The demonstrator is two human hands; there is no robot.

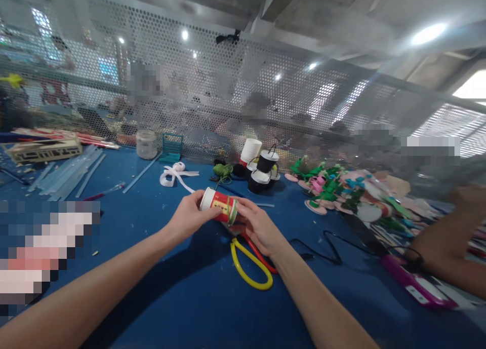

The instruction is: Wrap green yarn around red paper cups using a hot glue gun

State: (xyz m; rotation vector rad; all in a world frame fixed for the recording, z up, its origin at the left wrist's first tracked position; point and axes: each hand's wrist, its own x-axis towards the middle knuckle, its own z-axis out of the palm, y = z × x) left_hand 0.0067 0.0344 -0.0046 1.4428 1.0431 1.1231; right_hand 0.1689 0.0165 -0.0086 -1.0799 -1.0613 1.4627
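Observation:
Between my two hands is a red and white paper cup (220,205), tilted onto its side above the blue table. Green string circles it near its right end. My left hand (191,215) wraps the white end, with its thumb along the front. My right hand (256,222) has its fingers on the string end. Below that hand lie scissors (251,273) with one yellow and one red handle loop; their blades are mostly hidden. A white ribbon (173,174) trails over the table toward my left hand. A ball of green yarn (224,172) sits just beyond the cup.
Stacked white cups (251,150) and black-wrapped cups (268,160) stand at the back. Green and pink craft figures (322,187) crowd the right, near a purple power strip (417,283) and another person's arm (451,237). Glue sticks (74,177) lie left, beside a clear jar (146,144).

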